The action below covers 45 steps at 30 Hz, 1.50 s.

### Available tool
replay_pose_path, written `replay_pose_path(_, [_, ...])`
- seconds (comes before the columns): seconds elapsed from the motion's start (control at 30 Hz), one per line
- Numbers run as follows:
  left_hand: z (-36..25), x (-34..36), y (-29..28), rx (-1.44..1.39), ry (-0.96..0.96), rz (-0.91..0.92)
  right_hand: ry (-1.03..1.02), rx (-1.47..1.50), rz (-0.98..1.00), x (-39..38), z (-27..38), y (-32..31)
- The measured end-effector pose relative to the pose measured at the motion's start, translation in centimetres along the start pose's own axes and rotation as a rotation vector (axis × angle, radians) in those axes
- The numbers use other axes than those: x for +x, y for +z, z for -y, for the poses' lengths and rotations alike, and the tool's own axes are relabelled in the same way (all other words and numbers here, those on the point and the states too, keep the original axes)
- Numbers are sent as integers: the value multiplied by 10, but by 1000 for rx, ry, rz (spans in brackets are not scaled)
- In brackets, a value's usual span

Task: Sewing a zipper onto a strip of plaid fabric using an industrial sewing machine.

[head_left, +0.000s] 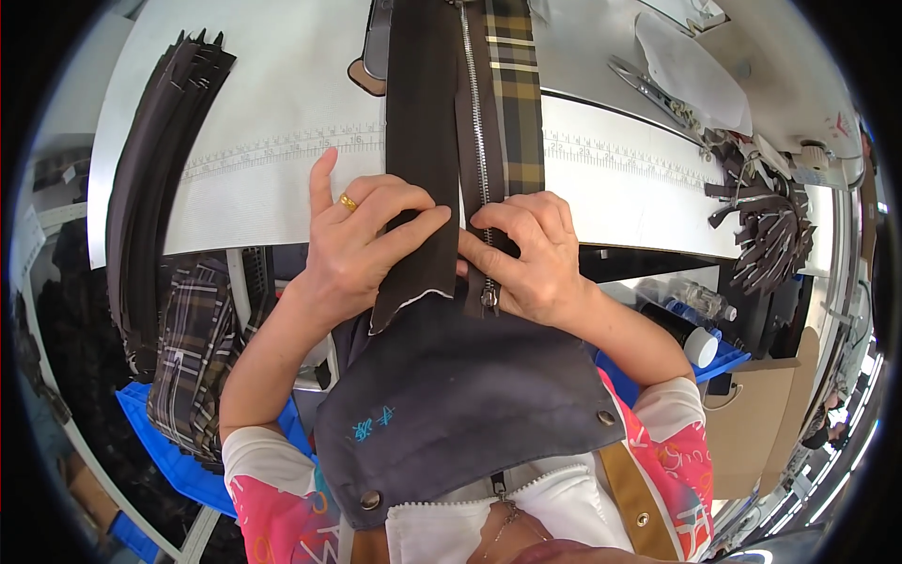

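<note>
A long dark brown fabric strip (pixel 420 113) runs toward me over a white ruled table edge, beside a metal zipper (pixel 474 94) on dark tape and a plaid fabric band (pixel 515 103). My left hand (pixel 366 244) pinches the near part of the dark strip, little finger raised, above its uneven cut end. My right hand (pixel 526 254) is closed over the zipper tape, thumb and index finger at the gap between tape and strip. The zipper slider (pixel 489 297) hangs just below the right hand, over my dark apron (pixel 470 385).
A stack of dark strips (pixel 155 169) drapes over the table (pixel 244 85) at left, above plaid fabric (pixel 193 338) and a blue bin (pixel 150 423). At right are scissors (pixel 648 92), fabric scraps (pixel 761 216), bottles (pixel 695 301) and a cardboard box (pixel 742 423).
</note>
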<state>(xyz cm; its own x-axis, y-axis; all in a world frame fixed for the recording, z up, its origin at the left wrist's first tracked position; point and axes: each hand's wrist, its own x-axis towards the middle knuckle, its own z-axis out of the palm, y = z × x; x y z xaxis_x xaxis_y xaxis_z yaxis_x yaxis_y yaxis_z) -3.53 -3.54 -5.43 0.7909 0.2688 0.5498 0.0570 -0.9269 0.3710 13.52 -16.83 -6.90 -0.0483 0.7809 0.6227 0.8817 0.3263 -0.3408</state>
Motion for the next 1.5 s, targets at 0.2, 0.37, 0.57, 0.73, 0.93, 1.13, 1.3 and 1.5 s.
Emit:
replay_pose_path(0.2, [3,-2,2,8,22,-2,4,5,-11,-2,0,1])
replay_pose_path(0.37, [4,-3,4,-2,27,-11,6,12,-18,-2,0,2])
replay_pose_path(0.57, [4,-9,3,-5,6,29,1,6,8,-1,1,-3])
replay_pose_path(0.73, [3,-14,7,76,49,-35,-95,114,-42,-13,-1,-13])
replay_pose_path(0.93, [5,-17,6,76,63,-76,-26,39,89,-7,12,-23])
replay_pose_path(1.13, [4,-16,3,44,45,-59,-2,44,151,-2,15,-27])
replay_pose_path(1.3, [7,-18,7,57,69,-91,39,55,172,6,16,-36])
replay_pose_path(1.5, [6,-17,5,57,58,-87,36,51,192,14,20,-38])
